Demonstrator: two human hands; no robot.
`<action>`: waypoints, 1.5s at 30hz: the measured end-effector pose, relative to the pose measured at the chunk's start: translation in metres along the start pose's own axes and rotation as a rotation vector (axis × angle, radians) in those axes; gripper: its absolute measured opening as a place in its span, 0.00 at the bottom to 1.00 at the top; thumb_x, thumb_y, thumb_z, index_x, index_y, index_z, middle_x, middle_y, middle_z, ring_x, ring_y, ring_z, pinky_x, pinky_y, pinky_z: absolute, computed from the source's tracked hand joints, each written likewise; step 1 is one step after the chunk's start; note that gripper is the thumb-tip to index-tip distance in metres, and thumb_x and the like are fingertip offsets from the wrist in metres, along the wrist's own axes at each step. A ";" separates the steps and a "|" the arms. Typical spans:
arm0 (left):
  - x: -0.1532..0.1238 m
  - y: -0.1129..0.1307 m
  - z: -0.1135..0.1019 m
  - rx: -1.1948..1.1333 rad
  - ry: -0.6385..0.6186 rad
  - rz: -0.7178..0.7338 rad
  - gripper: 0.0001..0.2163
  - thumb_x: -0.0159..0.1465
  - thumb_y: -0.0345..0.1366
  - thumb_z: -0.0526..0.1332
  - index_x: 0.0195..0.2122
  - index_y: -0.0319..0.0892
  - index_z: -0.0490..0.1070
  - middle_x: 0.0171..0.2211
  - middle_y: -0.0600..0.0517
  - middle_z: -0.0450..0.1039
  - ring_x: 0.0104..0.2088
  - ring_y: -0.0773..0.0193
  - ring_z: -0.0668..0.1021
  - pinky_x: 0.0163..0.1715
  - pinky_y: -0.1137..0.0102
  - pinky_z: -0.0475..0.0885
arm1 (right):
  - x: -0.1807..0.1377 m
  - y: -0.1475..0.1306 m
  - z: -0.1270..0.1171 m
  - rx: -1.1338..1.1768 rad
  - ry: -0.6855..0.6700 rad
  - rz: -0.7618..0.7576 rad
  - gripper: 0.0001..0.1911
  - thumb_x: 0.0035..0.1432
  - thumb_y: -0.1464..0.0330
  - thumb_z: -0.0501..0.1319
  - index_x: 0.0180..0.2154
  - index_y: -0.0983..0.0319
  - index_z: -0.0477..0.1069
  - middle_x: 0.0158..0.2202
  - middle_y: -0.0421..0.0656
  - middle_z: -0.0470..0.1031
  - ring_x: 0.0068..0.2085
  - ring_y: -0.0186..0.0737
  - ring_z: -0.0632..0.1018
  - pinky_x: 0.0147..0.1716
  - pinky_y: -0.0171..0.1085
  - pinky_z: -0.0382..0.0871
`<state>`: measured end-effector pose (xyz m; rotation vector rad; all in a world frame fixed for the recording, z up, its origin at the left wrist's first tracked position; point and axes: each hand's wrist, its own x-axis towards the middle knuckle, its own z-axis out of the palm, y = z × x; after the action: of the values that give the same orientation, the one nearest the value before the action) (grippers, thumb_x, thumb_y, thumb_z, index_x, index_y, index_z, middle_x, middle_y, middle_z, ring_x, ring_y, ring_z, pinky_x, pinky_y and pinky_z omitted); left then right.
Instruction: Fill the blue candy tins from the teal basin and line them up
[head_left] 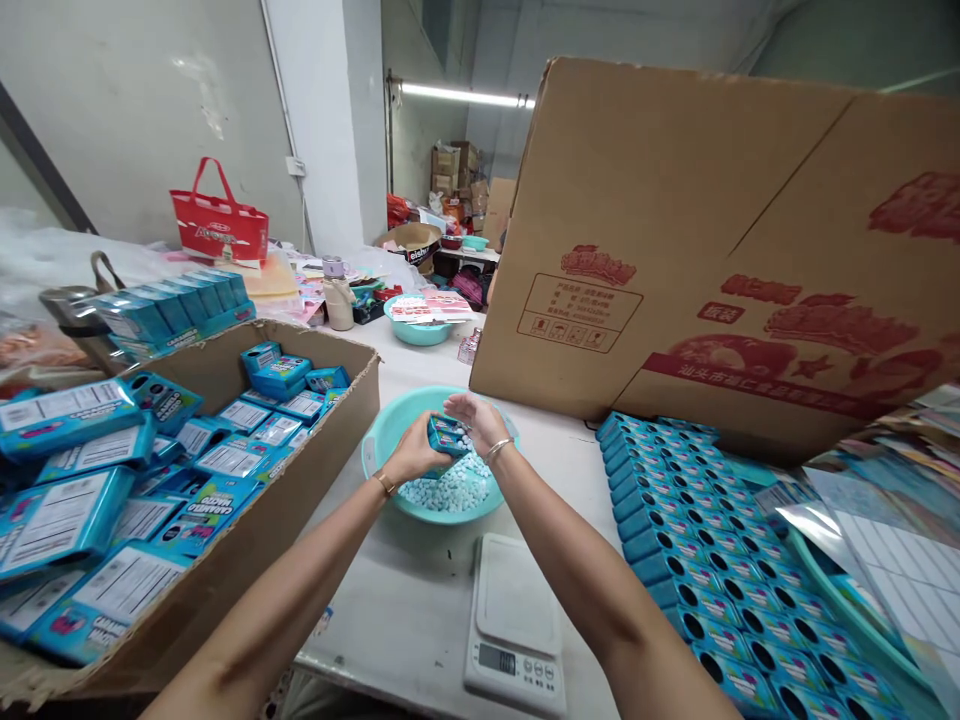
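Note:
My left hand [414, 450] grips a small blue candy box [445, 434] above the turquoise basin [388, 420]. My right hand [478, 420] is raised on the box's right side, its fingers stretched out and slightly curved; whether anything lies in its palm is hidden. Beneath both hands, small pale-blue and white candies [448, 492] cover the basin's bottom. A white digital scale [517, 610] stands on the table nearer to me, just in front of the basin.
On the left, an open carton [315, 490] holds many blue boxes. Rows of blue boxes with round dark holes [705, 540] line the right side. Behind them leans a large cardboard box [675, 230]. Farther back are a second basin [421, 330], a bottle [339, 300] and a red bag [221, 228].

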<state>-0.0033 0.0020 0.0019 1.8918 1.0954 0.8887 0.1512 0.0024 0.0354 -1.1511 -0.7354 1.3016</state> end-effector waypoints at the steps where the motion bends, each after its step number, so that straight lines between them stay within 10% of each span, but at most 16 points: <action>1: -0.001 -0.001 -0.002 -0.026 0.005 -0.002 0.33 0.40 0.36 0.71 0.50 0.42 0.64 0.42 0.52 0.74 0.43 0.58 0.77 0.43 0.67 0.69 | -0.001 -0.004 -0.005 -0.008 0.003 0.011 0.15 0.55 0.59 0.56 0.31 0.63 0.75 0.37 0.47 0.81 0.43 0.46 0.79 0.41 0.40 0.66; 6: -0.003 -0.001 -0.002 -0.185 0.028 -0.026 0.35 0.41 0.35 0.71 0.51 0.43 0.61 0.44 0.52 0.73 0.44 0.59 0.76 0.46 0.67 0.70 | 0.001 -0.001 -0.014 -0.141 0.147 -0.103 0.20 0.57 0.53 0.54 0.35 0.61 0.75 0.37 0.43 0.81 0.43 0.42 0.78 0.42 0.38 0.65; 19: -0.013 0.004 0.010 -0.558 0.012 -0.133 0.35 0.39 0.31 0.71 0.51 0.41 0.62 0.43 0.49 0.75 0.42 0.56 0.78 0.43 0.64 0.74 | -0.008 0.014 0.001 -0.263 0.014 -0.093 0.17 0.57 0.56 0.58 0.36 0.61 0.77 0.40 0.45 0.79 0.43 0.42 0.76 0.39 0.36 0.67; 27: -0.033 0.037 -0.007 -0.821 -0.080 -0.112 0.40 0.42 0.29 0.72 0.57 0.43 0.59 0.45 0.48 0.74 0.43 0.56 0.78 0.45 0.62 0.73 | -0.015 -0.032 -0.056 -0.132 -0.029 0.007 0.23 0.64 0.52 0.49 0.44 0.62 0.72 0.45 0.49 0.77 0.42 0.41 0.79 0.37 0.36 0.69; 31: -0.064 0.065 -0.015 -0.771 -0.186 -0.100 0.41 0.45 0.28 0.72 0.61 0.47 0.57 0.51 0.47 0.71 0.49 0.53 0.76 0.51 0.62 0.70 | -0.010 -0.031 -0.085 -0.450 -0.053 -0.108 0.21 0.64 0.54 0.49 0.45 0.61 0.70 0.46 0.50 0.77 0.38 0.37 0.79 0.36 0.35 0.72; 36: -0.125 0.070 0.021 -0.684 -0.398 -0.048 0.47 0.49 0.28 0.71 0.66 0.56 0.47 0.60 0.48 0.62 0.54 0.53 0.73 0.56 0.62 0.66 | 0.001 -0.007 -0.091 -0.771 -0.171 -0.114 0.17 0.62 0.56 0.55 0.43 0.61 0.72 0.42 0.49 0.78 0.37 0.39 0.80 0.36 0.37 0.73; 45: -0.144 0.020 0.088 -0.507 -0.476 0.117 0.20 0.50 0.27 0.68 0.44 0.45 0.71 0.59 0.43 0.60 0.62 0.48 0.63 0.61 0.54 0.58 | 0.044 0.046 -0.047 -1.348 -0.411 -0.104 0.36 0.53 0.51 0.64 0.61 0.58 0.63 0.63 0.54 0.61 0.64 0.62 0.60 0.60 0.56 0.55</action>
<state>0.0224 -0.1578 -0.0489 1.6242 0.4252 0.6492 0.1866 0.0291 -0.0298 -1.8203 -2.1198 0.8672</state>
